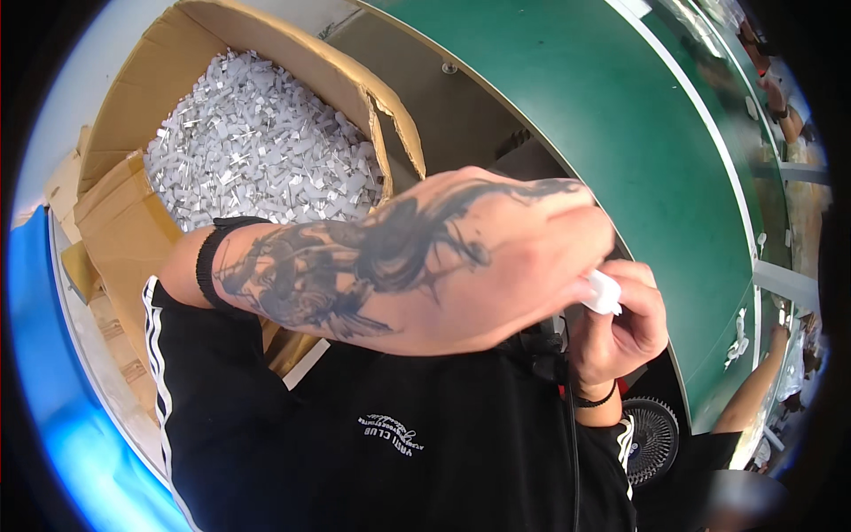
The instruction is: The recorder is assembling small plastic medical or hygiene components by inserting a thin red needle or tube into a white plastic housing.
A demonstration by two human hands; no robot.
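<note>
- Pinching a small white plastic piece [604, 293], right of centre in the frame, with my right hand [625, 328]; its fingers are curled and narrow around the piece.
- My left hand [532, 253] reaches across the middle of the frame, back of the hand up, right up against the same piece; most of its fingers are hidden, so I cannot tell how far they are closed.
- Tattooed left forearm, black wristband [207, 262]; black band [596, 399] on the right wrist too.
- Upper left: open cardboard box [122, 208] with a big heap of small white and grey pieces [266, 146] inside.
- Upper right: green table [594, 80]; some small white pieces [737, 340] lie on it near the right edge of the frame.
- Lower right: black round fan [650, 441], and another person's arm [753, 399] just beyond.
</note>
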